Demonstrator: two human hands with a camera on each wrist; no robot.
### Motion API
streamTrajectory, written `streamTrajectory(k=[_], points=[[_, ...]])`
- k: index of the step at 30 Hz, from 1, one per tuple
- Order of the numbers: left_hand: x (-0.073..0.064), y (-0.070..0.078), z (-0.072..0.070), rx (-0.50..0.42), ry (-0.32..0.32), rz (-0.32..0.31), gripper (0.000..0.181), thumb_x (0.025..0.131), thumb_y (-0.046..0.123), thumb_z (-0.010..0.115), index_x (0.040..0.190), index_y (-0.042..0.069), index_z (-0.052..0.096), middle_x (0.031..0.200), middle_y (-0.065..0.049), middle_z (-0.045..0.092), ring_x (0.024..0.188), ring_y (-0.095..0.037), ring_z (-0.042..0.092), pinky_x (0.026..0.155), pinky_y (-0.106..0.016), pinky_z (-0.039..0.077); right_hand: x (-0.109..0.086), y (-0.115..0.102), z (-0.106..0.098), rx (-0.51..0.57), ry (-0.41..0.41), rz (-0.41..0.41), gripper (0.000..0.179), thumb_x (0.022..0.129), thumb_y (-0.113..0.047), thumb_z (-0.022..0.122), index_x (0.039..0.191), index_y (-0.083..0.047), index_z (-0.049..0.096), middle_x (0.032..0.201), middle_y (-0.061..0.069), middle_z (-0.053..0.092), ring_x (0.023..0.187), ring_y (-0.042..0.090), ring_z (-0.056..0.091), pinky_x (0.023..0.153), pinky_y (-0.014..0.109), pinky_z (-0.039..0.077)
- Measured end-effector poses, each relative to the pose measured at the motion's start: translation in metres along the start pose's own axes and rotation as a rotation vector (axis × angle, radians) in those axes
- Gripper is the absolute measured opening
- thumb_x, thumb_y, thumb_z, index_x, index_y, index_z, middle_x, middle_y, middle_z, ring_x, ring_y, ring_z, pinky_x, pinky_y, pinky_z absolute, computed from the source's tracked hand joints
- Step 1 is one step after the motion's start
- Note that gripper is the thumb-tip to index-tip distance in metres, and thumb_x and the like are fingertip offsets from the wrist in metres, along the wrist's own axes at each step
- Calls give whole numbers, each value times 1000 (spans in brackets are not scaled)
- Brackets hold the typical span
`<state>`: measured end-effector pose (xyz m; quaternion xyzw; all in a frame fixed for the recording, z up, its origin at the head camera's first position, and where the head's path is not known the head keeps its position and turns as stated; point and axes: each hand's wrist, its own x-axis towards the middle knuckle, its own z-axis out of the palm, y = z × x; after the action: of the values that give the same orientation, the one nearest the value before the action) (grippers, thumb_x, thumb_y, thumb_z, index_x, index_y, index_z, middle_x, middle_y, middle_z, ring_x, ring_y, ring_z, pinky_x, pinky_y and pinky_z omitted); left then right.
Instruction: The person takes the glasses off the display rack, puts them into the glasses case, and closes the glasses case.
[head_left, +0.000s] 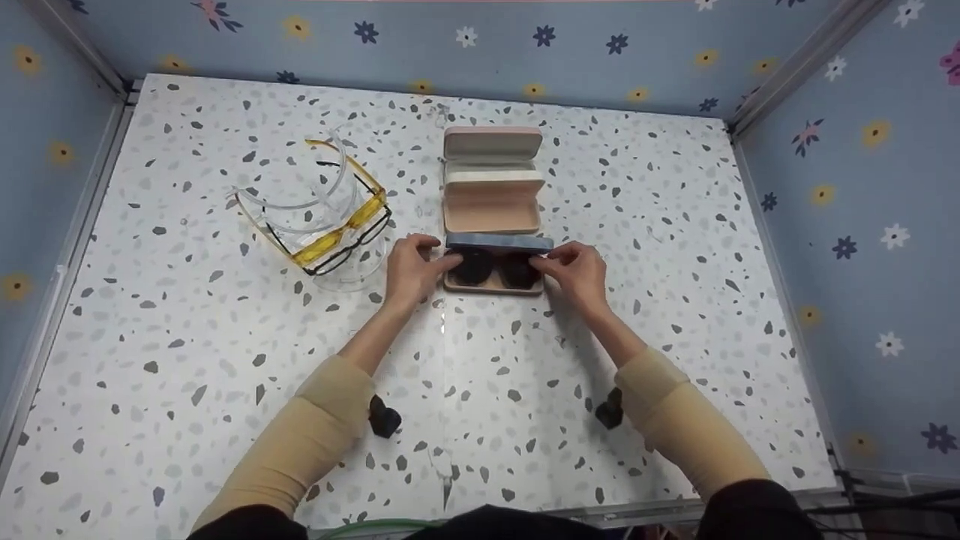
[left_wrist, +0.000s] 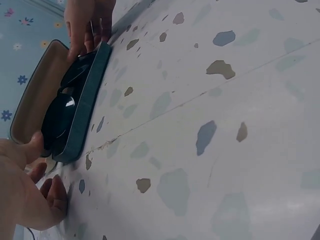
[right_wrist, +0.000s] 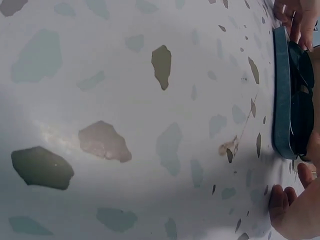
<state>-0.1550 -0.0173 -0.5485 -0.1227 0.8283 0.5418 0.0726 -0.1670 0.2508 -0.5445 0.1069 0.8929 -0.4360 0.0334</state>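
Note:
Dark sunglasses [head_left: 495, 270] lie in an opened blue-green glasses case [left_wrist: 85, 112], with the beige-lined lid [left_wrist: 37, 95] raised behind them. At the case's left end, my left hand [head_left: 411, 274] touches the sunglasses with its thumb [left_wrist: 35, 145]. The other fingers of that hand bend loosely outside the case. My right hand [head_left: 581, 276] is at the opposite end, its thumb also against the sunglasses. Beside the case, its remaining fingers [right_wrist: 280, 200] are loosely bent, apart from the frame. Parts of both hands are cropped in the wrist views.
Two more open glasses cases stand behind: a peach-lined one [head_left: 491, 210] and a pink-edged one [head_left: 493, 142]. To the left, yellow-framed glasses [head_left: 322, 244], black-framed glasses [head_left: 334, 262] and a clear plastic piece [head_left: 300, 206] sit together. Flowered panels [head_left: 495, 52] border the speckled table [head_left: 225, 360].

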Motion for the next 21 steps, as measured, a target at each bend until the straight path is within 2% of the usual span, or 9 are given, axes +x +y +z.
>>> streamTrajectory(k=[2, 5, 7, 9, 12, 14, 16, 18, 21], points=[[2, 1, -6, 7, -76, -4, 68, 84, 33, 85, 138, 0, 61, 132, -19, 65, 115, -30, 60, 103, -40, 50, 0, -2, -6, 10, -79, 14, 51, 81, -33, 89, 118, -2, 72, 105, 11, 69, 95, 20, 61, 79, 25, 48], [6, 4, -14, 45, -193, -17, 79, 89, 46, 78, 148, 0, 51, 146, -20, 57, 133, -34, 56, 116, -44, 45, 2, -6, -13, 24, -208, 59, 71, 86, -42, 83, 141, -3, 59, 130, 16, 65, 111, 23, 61, 85, 28, 52], [9, 7, -18, 59, -261, -45, 80, 93, 56, 68, 150, 2, 51, 151, -19, 54, 137, -34, 53, 118, -45, 42, 3, -9, -17, 43, -278, 98, 77, 90, -52, 75, 148, -5, 53, 135, 15, 61, 109, 24, 61, 84, 30, 52], [11, 11, -21, 63, -310, -76, 80, 95, 65, 59, 148, 4, 54, 147, -18, 57, 133, -34, 55, 114, -45, 44, 4, -12, -19, 57, -327, 136, 79, 93, -61, 66, 148, -6, 53, 128, 13, 61, 101, 23, 60, 82, 31, 52], [14, 16, -21, 61, -336, -111, 81, 95, 73, 50, 140, 7, 62, 137, -16, 62, 115, -29, 60, 98, -38, 49, 5, -17, -20, 60, -359, 181, 79, 93, -73, 54, 133, -5, 62, 110, 10, 58, 89, 23, 57, 80, 33, 49], [15, 18, -19, 72, -334, -111, 80, 94, 74, 51, 136, 7, 66, 129, -16, 65, 102, -26, 59, 86, -32, 47, 6, -19, -20, 35, -369, 195, 80, 92, -78, 50, 122, -5, 64, 103, 9, 56, 87, 22, 57, 79, 33, 48], [17, 19, -17, 76, -328, -105, 79, 93, 72, 54, 135, 7, 67, 128, -15, 66, 96, -23, 57, 79, -29, 44, 7, -21, -20, 13, -372, 201, 80, 91, -79, 50, 117, -5, 64, 103, 8, 56, 88, 22, 58, 80, 33, 49], [17, 20, -15, 72, -328, -99, 76, 93, 70, 57, 135, 9, 67, 132, -14, 65, 96, -23, 56, 80, -31, 45, 7, -21, -20, 9, -378, 192, 78, 91, -78, 51, 117, -6, 65, 101, 8, 56, 85, 21, 56, 78, 32, 49], [17, 18, -15, 52, -339, -93, 74, 93, 67, 59, 139, 9, 65, 143, -14, 62, 115, -29, 60, 99, -38, 49, 8, -20, -19, 10, -386, 174, 78, 91, -75, 55, 127, -6, 66, 104, 8, 57, 84, 20, 55, 78, 31, 50]])
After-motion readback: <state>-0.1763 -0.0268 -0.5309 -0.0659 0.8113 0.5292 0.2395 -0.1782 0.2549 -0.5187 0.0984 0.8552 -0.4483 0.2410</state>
